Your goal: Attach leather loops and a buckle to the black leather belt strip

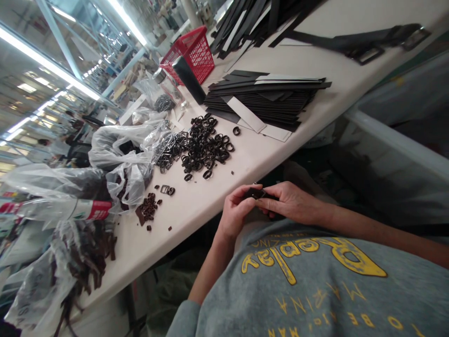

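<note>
I see my left hand [234, 210] and right hand [289, 202] together, pinching a small dark stiff loop piece [254, 192]; light, likely slippery; grip its edges. Black ring pile [205, 147] at 11 o'clock.

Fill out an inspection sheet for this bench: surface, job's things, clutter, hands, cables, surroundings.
Surface: white table, tilted in view, crowded along its far side.
Job's things: small dark piece pinched between both hands, off the table edge above the lap; detail too small to tell.
Clutter: heap of black loops, small metal buckles, brown bits, plastic bags, stack of black strips, red basket, black cylinder.
Hands: left hand and right hand both grip the piece.
Cables: nothing seen.
Surroundings: factory hall with ceiling strip lights; other people at work far left, blurred.
</note>
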Motion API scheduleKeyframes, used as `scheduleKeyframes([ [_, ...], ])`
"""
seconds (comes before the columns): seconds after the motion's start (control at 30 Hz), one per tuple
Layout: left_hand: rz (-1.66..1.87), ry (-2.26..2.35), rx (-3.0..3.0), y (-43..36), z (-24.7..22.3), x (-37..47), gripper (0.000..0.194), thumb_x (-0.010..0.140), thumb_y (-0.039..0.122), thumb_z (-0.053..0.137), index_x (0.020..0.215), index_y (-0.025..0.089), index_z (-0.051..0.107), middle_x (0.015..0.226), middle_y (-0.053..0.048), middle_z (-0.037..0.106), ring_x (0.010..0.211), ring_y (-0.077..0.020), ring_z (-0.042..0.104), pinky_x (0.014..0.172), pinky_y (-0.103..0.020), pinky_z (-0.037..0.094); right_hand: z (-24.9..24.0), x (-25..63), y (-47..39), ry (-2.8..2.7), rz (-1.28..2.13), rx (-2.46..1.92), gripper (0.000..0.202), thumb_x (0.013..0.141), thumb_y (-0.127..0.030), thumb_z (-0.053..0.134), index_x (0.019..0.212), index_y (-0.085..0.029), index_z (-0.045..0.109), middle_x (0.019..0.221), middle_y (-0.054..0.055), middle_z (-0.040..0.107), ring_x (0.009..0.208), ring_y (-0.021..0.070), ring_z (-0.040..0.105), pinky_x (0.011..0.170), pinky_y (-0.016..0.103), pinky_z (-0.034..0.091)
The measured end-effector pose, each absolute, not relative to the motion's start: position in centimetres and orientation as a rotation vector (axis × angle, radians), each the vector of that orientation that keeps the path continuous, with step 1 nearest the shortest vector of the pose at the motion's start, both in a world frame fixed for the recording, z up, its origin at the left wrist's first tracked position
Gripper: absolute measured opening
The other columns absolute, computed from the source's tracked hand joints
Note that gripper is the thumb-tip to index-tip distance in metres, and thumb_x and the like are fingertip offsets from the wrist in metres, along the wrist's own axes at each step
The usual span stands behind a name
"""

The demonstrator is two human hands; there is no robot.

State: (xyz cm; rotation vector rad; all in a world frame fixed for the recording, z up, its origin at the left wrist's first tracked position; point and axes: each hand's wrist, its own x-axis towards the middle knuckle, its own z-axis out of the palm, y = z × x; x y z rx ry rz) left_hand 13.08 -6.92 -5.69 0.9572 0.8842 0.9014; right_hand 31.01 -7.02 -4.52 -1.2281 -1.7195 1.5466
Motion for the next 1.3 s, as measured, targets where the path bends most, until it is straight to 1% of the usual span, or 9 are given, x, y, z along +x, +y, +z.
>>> scheduleKeyframes([
  [0.07, 0.96, 0.938, 0.951, -6.9, -5.7, 13.4, 0.034, 0.069, 0.042, 0.084, 0.095, 0.022, 0.076, 0.086, -0.001, 0.071, 0.071, -0.0134, 0.062, 0.072, -0.028, 0.052, -4.5, 30.9, -7.0, -1.752, 1.482, -1.235, 0.059, 0.087, -0.072, 0.052, 0.083, -0.016, 0.069, 0.064, 0.003, 0.064, 0.058, 0.0162, 0.058, 0.051, 0.026, 0.04],
  [0.17, 1.046, 1.011, 0.892, -6.6, -5.6, 13.7, 0.024, 0.069, 0.035, 0.085, 0.086, 0.021, 0.077, 0.084, 0.0, 0.072, 0.075, -0.0111, 0.061, 0.074, -0.023, 0.049, -4.4, 31.3, -6.8, -1.808, 1.439, -1.212, 0.048, 0.088, -0.061, 0.055, 0.086, -0.016, 0.07, 0.067, 0.002, 0.064, 0.061, 0.016, 0.057, 0.053, 0.026, 0.04],
  [0.33, 1.136, 1.032, 0.717, -6.0, -5.4, 13.6, 0.034, 0.056, 0.038, 0.089, 0.082, 0.02, 0.077, 0.078, 0.001, 0.071, 0.071, -0.0108, 0.06, 0.072, -0.024, 0.048, -4.2, 32.2, -6.8, -1.805, 1.579, -1.225, 0.032, 0.088, -0.048, 0.059, 0.082, -0.018, 0.066, 0.071, 0.002, 0.067, 0.063, 0.0162, 0.06, 0.055, 0.026, 0.043],
  [0.5, 1.085, 0.896, 0.54, -6.8, -6.2, 14.5, 0.041, 0.055, 0.034, 0.092, 0.09, 0.018, 0.076, 0.079, 0.0, 0.071, 0.073, -0.0129, 0.063, 0.071, -0.026, 0.05, -4.7, 31.7, -7.3, -1.659, 1.573, -1.219, 0.032, 0.089, -0.049, 0.059, 0.089, -0.017, 0.065, 0.073, 0.003, 0.069, 0.065, 0.0173, 0.064, 0.06, 0.028, 0.049],
  [0.67, 1.048, 0.875, 0.48, -7.6, -6.6, 15.6, 0.047, 0.055, 0.036, 0.092, 0.093, 0.016, 0.074, 0.077, 0.0, 0.069, 0.058, -0.0119, 0.058, 0.052, -0.025, 0.047, -5.1, 31.5, -7.5, -1.606, 1.6, -1.271, 0.035, 0.087, -0.053, 0.061, 0.087, -0.018, 0.065, 0.071, 0.002, 0.068, 0.065, 0.0175, 0.064, 0.061, 0.028, 0.053],
  [0.83, 1.088, 0.874, 0.51, -7.5, -6.4, 15.6, 0.044, 0.057, 0.038, 0.092, 0.091, 0.015, 0.077, 0.077, -0.004, 0.072, 0.064, -0.0145, 0.063, 0.06, -0.027, 0.051, -4.4, 32.0, -7.4, -1.625, 1.625, -1.351, 0.034, 0.084, -0.052, 0.062, 0.089, -0.018, 0.065, 0.075, 0.003, 0.07, 0.069, 0.0198, 0.067, 0.062, 0.03, 0.055],
  [1.07, 1.138, 0.85, 0.511, -7.7, -7.0, 15.5, 0.039, 0.06, 0.035, 0.091, 0.092, 0.016, 0.079, 0.081, -0.004, 0.074, 0.068, -0.0146, 0.065, 0.069, -0.028, 0.052, -3.5, 32.5, -7.3, -1.825, 1.539, -1.408, 0.027, 0.085, -0.044, 0.057, 0.085, -0.018, 0.064, 0.071, 0.003, 0.068, 0.065, 0.0193, 0.063, 0.06, 0.029, 0.051],
  [1.23, 1.148, 0.807, 0.499, -8.1, -7.0, 15.4, 0.035, 0.064, 0.033, 0.09, 0.093, 0.016, 0.079, 0.079, -0.005, 0.074, 0.065, -0.0157, 0.066, 0.064, -0.028, 0.054, -3.2, 32.7, -7.4, -1.901, 1.544, -1.393, 0.027, 0.089, -0.043, 0.055, 0.082, -0.018, 0.064, 0.07, 0.003, 0.068, 0.064, 0.0182, 0.062, 0.058, 0.028, 0.048],
  [1.3, 1.141, 0.783, 0.475, -8.1, -7.1, 15.4, 0.035, 0.066, 0.033, 0.088, 0.095, 0.017, 0.078, 0.077, -0.004, 0.073, 0.061, -0.0145, 0.065, 0.058, -0.026, 0.053, -3.3, 32.6, -7.5, -1.862, 1.569, -1.368, 0.028, 0.091, -0.044, 0.055, 0.089, -0.018, 0.065, 0.077, 0.004, 0.07, 0.067, 0.019, 0.065, 0.062, 0.029, 0.051],
])
